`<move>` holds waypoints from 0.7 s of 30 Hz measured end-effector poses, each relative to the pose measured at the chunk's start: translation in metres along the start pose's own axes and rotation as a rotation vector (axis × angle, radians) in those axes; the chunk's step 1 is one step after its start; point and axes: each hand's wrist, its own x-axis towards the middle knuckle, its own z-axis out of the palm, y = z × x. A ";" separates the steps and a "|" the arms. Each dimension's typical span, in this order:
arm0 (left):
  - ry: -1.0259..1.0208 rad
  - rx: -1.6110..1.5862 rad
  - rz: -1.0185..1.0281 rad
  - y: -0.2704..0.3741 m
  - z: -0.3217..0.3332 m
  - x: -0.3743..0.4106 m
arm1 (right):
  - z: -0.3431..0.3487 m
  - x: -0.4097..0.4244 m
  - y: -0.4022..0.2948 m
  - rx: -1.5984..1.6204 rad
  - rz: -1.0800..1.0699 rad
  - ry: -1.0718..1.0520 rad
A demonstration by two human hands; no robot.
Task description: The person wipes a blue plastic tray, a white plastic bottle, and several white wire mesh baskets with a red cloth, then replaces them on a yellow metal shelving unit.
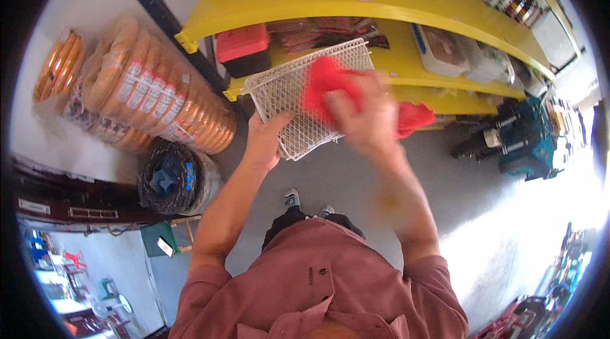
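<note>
A white wire mesh rack (290, 91) is held tilted in front of me, its far edge close to the yellow shelving. My left hand (267, 141) grips its near left corner, the thumb lying over the mesh. A bright red cloth (329, 84) is pressed against the face of the rack. Over the cloth is my right hand (364, 115), blurred, with its fingers bent on the fabric. One end of the cloth hangs out past that hand on the right. The cloth and hand hide part of the mesh.
Yellow shelves (305, 10) hold a black box with a red lid (243, 48), plastic tubs (441, 48) and bottles (517, 0). Wrapped tyres (162, 96) are stacked at left, with a black roll (171, 179) below. A motorcycle (524, 143) stands at right.
</note>
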 end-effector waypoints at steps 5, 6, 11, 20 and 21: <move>-0.112 0.125 -0.045 -0.039 0.017 -0.007 | 0.031 -0.023 0.006 -0.011 -0.266 0.111; -0.049 0.068 -0.044 -0.034 0.047 -0.019 | 0.023 -0.033 0.024 -0.057 -0.169 0.071; -0.163 0.136 -0.128 -0.059 0.042 -0.018 | -0.042 -0.112 0.169 -0.373 0.456 0.003; -0.269 0.176 -0.224 -0.093 0.058 -0.004 | -0.081 -0.055 0.062 -0.093 0.049 0.171; -0.295 0.180 -0.198 -0.098 0.067 -0.005 | -0.065 -0.050 0.042 -0.077 0.017 0.130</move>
